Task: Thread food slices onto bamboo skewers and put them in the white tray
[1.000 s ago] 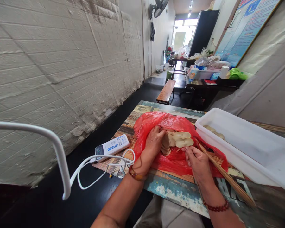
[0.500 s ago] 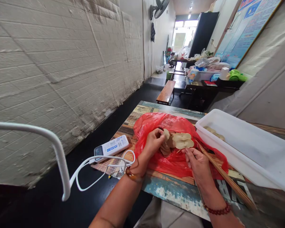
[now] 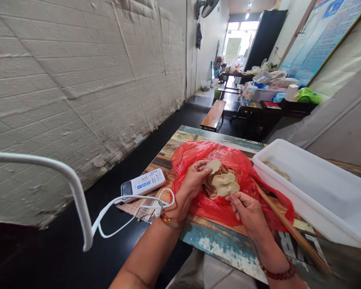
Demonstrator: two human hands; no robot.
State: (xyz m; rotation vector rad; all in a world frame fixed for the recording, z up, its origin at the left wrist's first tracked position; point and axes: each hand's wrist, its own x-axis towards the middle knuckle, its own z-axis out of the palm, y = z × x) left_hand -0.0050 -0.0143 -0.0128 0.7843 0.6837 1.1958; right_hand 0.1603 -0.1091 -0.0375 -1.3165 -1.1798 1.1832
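Pale, flat, round-edged slices (image 3: 224,185) lie bunched on a spread red plastic bag (image 3: 210,150). My left hand (image 3: 197,176) pinches one pale slice (image 3: 214,165) at the left of the bunch. On the right, the closed fingertips of my right hand (image 3: 243,205) meet the lower edge of a joined pair of slices; a stick between them cannot be made out clearly. A bundle of thin wooden sticks (image 3: 291,226) lies over the bag's right edge, beside my right hand.
A white plastic tub (image 3: 313,180) with a few slices inside stands at the right of the patterned table (image 3: 222,251). On the left lie a white power bank (image 3: 144,184) and its looped cable (image 3: 114,233). Farther back are a wooden bench (image 3: 213,114) and a cluttered table (image 3: 270,106).
The joined slices by my right hand have moved left and tilted, closer to my left hand. The slice in my left hand is raised and shows more of its face. The view has shifted slightly.
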